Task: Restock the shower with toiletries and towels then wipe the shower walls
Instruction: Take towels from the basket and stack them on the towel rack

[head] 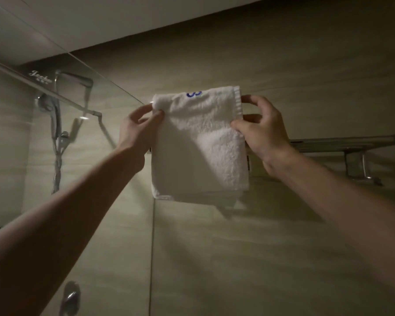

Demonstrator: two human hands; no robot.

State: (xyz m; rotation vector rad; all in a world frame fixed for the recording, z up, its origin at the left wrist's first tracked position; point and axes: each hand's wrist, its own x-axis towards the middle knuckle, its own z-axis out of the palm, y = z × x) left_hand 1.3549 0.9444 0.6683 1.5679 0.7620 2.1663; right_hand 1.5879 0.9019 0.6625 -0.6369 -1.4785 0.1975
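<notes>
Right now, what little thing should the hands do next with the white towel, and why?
Probably ease the folded white towel onto the metal rack behind it. Both hands pinch its edges, left hand at the top corner, right hand on the side, and it hangs in front of the rack.

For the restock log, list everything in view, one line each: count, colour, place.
white folded terry towel with blue stitching: one, white, centre, held up in front of the rack's left end
silver metal wall rack: one, silver, right of the towel, fixed to the wall
clear glass shower panel: one, clear, left
chrome shower set with hose: one, chrome, behind the glass
round chrome knob: one, chrome, bottom left
beige tiled wall: one, beige, behind everything
left-hand grip: one, bare, pinches the towel's upper left edge
right-hand grip: one, bare, pinches the towel's right edge
</notes>
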